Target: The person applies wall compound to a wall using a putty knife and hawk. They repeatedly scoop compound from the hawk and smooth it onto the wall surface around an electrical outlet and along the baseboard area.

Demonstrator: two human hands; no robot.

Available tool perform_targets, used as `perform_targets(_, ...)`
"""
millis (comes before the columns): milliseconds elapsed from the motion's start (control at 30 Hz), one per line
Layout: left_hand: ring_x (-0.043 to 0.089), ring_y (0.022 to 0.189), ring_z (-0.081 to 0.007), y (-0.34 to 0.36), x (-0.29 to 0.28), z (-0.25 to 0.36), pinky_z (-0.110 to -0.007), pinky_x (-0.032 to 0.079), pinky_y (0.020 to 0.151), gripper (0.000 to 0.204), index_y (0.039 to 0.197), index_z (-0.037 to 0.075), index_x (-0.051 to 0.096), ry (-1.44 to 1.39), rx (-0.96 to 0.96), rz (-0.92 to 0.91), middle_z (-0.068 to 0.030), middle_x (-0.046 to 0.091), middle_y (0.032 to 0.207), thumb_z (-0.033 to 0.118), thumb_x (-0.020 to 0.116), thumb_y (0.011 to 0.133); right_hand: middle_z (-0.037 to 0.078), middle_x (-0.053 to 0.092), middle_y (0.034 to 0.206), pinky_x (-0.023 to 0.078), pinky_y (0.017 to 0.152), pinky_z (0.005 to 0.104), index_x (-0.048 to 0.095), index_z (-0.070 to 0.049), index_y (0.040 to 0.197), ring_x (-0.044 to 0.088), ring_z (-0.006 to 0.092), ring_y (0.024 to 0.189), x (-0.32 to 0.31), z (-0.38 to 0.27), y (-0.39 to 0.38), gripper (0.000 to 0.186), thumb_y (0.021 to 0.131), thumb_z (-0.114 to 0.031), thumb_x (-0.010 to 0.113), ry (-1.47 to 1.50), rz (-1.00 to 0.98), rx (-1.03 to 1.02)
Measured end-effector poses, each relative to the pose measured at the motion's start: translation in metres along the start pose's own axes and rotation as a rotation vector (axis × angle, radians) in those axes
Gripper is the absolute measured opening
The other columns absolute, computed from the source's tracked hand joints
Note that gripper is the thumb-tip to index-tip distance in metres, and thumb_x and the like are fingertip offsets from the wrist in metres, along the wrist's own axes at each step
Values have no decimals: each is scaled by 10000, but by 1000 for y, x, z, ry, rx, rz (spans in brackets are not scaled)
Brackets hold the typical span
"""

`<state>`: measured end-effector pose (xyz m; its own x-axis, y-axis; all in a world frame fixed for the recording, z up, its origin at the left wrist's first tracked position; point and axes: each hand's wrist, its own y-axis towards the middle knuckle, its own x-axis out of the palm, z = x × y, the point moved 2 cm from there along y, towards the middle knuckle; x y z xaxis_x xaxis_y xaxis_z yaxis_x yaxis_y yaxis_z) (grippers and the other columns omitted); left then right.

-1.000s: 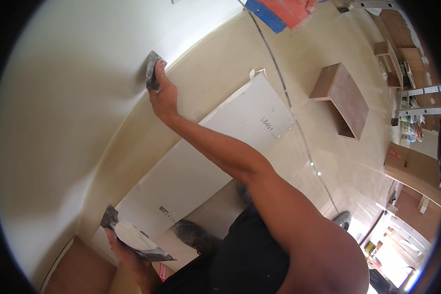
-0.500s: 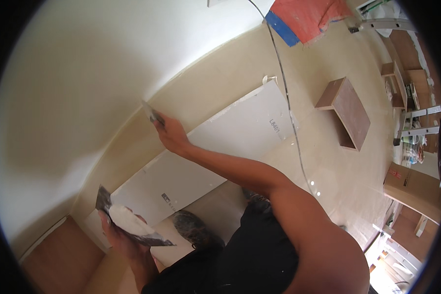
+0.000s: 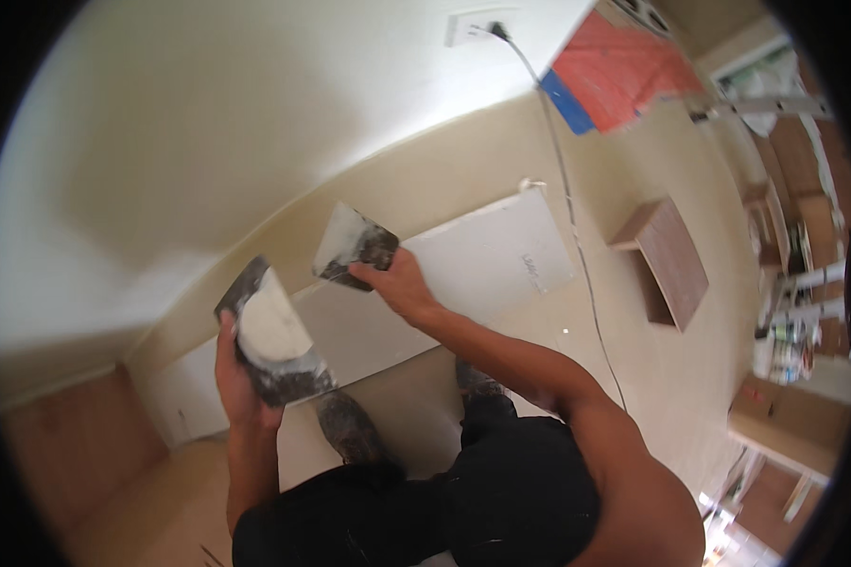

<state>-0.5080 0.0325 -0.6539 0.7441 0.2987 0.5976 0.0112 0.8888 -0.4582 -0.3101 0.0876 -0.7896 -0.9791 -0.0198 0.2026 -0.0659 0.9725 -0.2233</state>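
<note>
My left hand (image 3: pixel 243 373) grips a dark, flat plastering hawk (image 3: pixel 298 376) from below and from its left side. A thick mound of cream-white plaster (image 3: pixel 272 324) lies on its face. To the right of it, my right hand (image 3: pixel 402 286) is closed on a broad putty knife (image 3: pixel 357 248) with a dark, plaster-smeared blade. The blade is held up beside the hawk, apart from it and from the white wall (image 3: pixel 189 123). My right hand hides most of the knife's grip.
A long pale board (image 3: pixel 482 246) lies on the floor along the wall, near my feet. A black cable (image 3: pixel 577 236) runs from a wall socket (image 3: pixel 473 26) across the floor. An open wooden box (image 3: pixel 667 265) stands at right; red sheeting (image 3: pixel 624 71) lies beyond, with ladder and shelves rightward.
My right hand has drawn the putty knife away from the wall, back toward the hawk. My left hand has raised the hawk and turned its face more into view. The view has shifted.
</note>
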Motion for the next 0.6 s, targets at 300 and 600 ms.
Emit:
perform_targets(300, 594, 1142, -231, -6, -19, -7, -388, 473, 998, 443, 1286, 29, 514, -43, 74, 138, -98, 606, 1243, 362, 500, 995, 105, 681, 984, 489, 807, 287, 622, -36, 1149, 626, 152, 905, -19, -52, -35, 245, 906, -19, 595, -309, -210, -295)
perform_targets(600, 678, 923, -186, -22, -8, -4, -319, 564, 800, 424, 1187, -32, 552, 226, 38, 72, -128, 659, 1077, 348, 480, 1012, 49, 637, 1227, 459, 1011, 421, 670, -120, 1148, 580, 256, 1170, -5, -145, -50, 366, 784, -100, 635, -824, -670, -1084)
